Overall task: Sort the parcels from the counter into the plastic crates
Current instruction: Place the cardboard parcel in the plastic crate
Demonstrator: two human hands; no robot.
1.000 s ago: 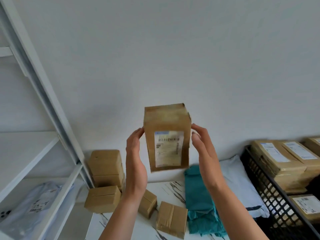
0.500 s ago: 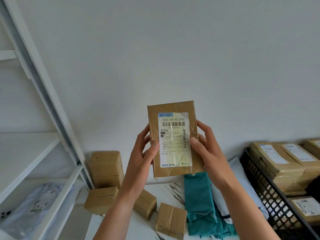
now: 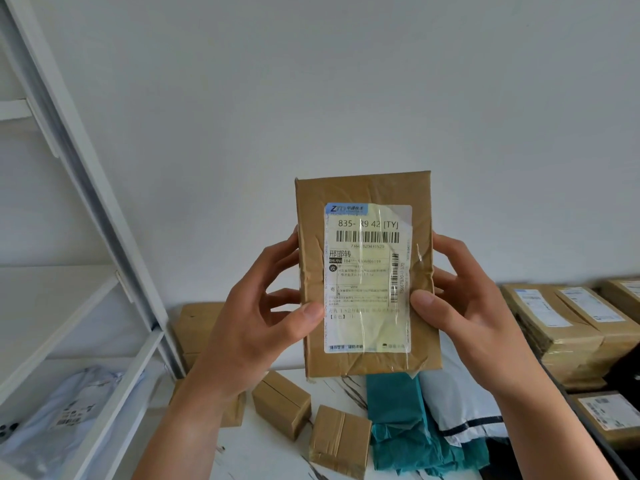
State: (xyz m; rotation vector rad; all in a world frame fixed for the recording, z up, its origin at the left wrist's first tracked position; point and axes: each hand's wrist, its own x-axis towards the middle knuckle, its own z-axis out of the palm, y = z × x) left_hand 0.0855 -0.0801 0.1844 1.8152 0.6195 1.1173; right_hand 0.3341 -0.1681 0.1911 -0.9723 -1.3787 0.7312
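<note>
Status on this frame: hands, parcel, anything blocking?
Left hand and right hand both grip the brown parcel by its sides. Parcel upright above the counter, label toward camera, not yet crated. Nothing blocking seen.

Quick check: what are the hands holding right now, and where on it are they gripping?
Both hands hold one brown parcel upright, label facing the camera. The left hand grips its left edge, the right hand its right edge, thumbs on the front.

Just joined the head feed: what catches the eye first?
A brown parcel held upright at centre, shipping label facing the camera, left hand and right hand gripping its sides. Below, cardboard boxes and a teal bag lie on the counter; a black crate of labelled parcels sits right.
</note>
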